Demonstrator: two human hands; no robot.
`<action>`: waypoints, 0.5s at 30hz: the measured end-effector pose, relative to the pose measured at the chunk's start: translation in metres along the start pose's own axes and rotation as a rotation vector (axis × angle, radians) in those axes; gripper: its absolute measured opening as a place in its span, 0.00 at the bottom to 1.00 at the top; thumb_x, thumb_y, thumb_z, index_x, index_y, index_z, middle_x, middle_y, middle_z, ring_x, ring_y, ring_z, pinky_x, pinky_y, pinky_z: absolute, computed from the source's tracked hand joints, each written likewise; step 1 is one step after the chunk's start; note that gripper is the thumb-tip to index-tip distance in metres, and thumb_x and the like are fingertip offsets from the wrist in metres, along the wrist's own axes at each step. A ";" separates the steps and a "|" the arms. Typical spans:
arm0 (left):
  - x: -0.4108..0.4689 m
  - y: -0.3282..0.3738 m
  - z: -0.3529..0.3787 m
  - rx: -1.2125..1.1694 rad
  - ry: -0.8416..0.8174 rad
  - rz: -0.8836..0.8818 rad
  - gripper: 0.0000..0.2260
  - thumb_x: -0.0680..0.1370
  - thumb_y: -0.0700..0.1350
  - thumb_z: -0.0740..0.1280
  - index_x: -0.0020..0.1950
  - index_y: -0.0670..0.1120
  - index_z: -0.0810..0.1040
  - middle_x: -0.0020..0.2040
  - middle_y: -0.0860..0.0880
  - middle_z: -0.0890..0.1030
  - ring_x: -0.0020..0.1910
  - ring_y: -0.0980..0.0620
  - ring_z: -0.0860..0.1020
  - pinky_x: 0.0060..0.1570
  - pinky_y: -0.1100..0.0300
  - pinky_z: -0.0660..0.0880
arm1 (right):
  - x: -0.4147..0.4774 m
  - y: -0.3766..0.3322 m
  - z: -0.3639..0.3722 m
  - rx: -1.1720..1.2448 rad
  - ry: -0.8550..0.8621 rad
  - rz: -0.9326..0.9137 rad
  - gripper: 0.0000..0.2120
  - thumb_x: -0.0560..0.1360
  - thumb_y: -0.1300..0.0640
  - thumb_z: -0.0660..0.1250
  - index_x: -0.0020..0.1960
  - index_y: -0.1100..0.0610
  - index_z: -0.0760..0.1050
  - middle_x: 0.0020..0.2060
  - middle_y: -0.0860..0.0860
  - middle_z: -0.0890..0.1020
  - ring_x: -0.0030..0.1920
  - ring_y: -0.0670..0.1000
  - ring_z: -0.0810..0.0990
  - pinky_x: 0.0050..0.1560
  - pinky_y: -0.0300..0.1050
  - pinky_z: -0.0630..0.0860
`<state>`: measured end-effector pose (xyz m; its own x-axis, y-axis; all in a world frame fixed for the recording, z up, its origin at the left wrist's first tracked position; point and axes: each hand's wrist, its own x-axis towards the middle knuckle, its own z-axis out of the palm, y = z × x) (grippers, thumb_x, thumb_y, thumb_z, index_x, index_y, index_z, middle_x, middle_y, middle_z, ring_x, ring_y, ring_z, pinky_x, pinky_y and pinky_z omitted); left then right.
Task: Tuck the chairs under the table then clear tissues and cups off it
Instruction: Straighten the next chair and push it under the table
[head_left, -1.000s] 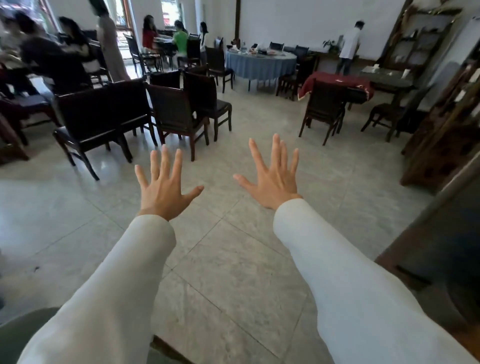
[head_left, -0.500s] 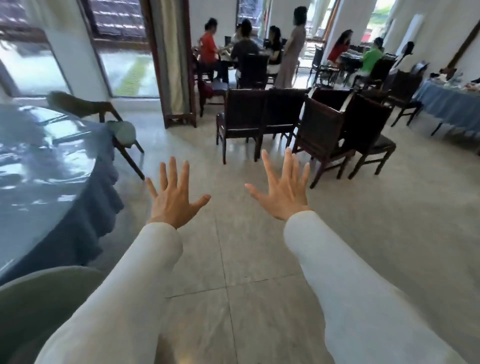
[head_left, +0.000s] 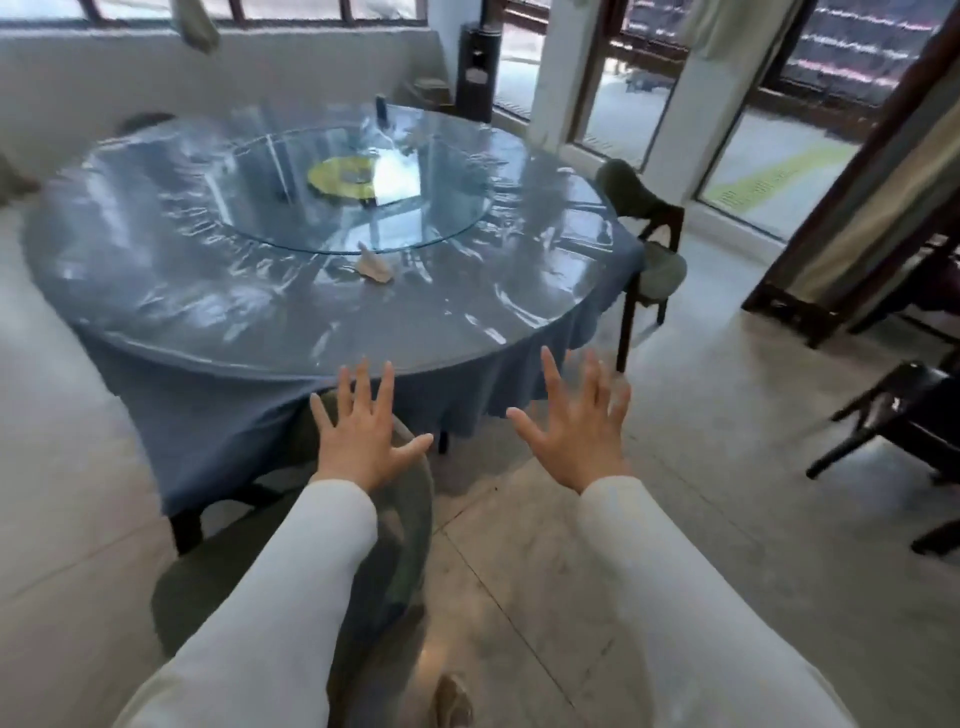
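Note:
A round table (head_left: 156, 312) with a blue cloth under clear plastic fills the upper left; a glass turntable (head_left: 291, 208) sits at its centre. A crumpled tissue (head_left: 374, 267) lies on the table near the turntable's front rim. A dark cup-like object (head_left: 382, 108) stands at the far edge, blurred. A green-cushioned chair (head_left: 405, 519) stands right below my arms, its back toward me. Another green chair (head_left: 649, 244) stands at the table's right side. My left hand (head_left: 361, 439) hovers open over the near chair's back; my right hand (head_left: 579, 434) is open over the floor.
Dark wooden chairs (head_left: 904, 415) stand at the right edge. A dark wooden frame with curtains (head_left: 841, 208) rises at the right. Windows and a white pillar (head_left: 556, 67) lie behind the table. A tall black stand (head_left: 475, 67) is in the far corner. Tiled floor (head_left: 675, 519) stretches right.
My view has swung left from the dining room to the round blue table, which now fills the frame. Both hands stay spread and open in front of me.

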<state>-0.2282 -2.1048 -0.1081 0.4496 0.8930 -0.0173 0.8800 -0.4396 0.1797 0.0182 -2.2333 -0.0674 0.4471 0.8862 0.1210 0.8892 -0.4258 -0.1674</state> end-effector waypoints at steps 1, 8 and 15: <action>0.005 -0.016 0.004 -0.018 -0.001 -0.068 0.49 0.71 0.79 0.49 0.81 0.54 0.32 0.82 0.45 0.33 0.80 0.40 0.34 0.73 0.30 0.40 | 0.018 -0.016 0.014 -0.009 -0.029 -0.057 0.39 0.76 0.24 0.43 0.78 0.37 0.31 0.80 0.59 0.38 0.80 0.61 0.36 0.72 0.64 0.26; 0.002 -0.079 0.046 -0.095 -0.079 -0.439 0.49 0.72 0.78 0.52 0.81 0.53 0.33 0.82 0.45 0.34 0.81 0.40 0.36 0.75 0.30 0.42 | 0.093 -0.103 0.089 -0.042 -0.266 -0.475 0.38 0.76 0.24 0.42 0.78 0.37 0.30 0.81 0.58 0.39 0.80 0.63 0.41 0.74 0.65 0.35; -0.014 -0.063 0.106 -0.249 -0.226 -0.642 0.55 0.69 0.76 0.62 0.82 0.52 0.35 0.83 0.46 0.37 0.81 0.41 0.39 0.76 0.32 0.46 | 0.139 -0.121 0.155 -0.127 -0.561 -0.806 0.39 0.82 0.43 0.59 0.79 0.38 0.32 0.81 0.57 0.38 0.80 0.62 0.44 0.78 0.64 0.53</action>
<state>-0.2742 -2.1000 -0.2239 -0.0998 0.9142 -0.3927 0.9325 0.2236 0.2837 -0.0423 -2.0303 -0.1822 -0.3780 0.8635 -0.3339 0.9258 0.3557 -0.1281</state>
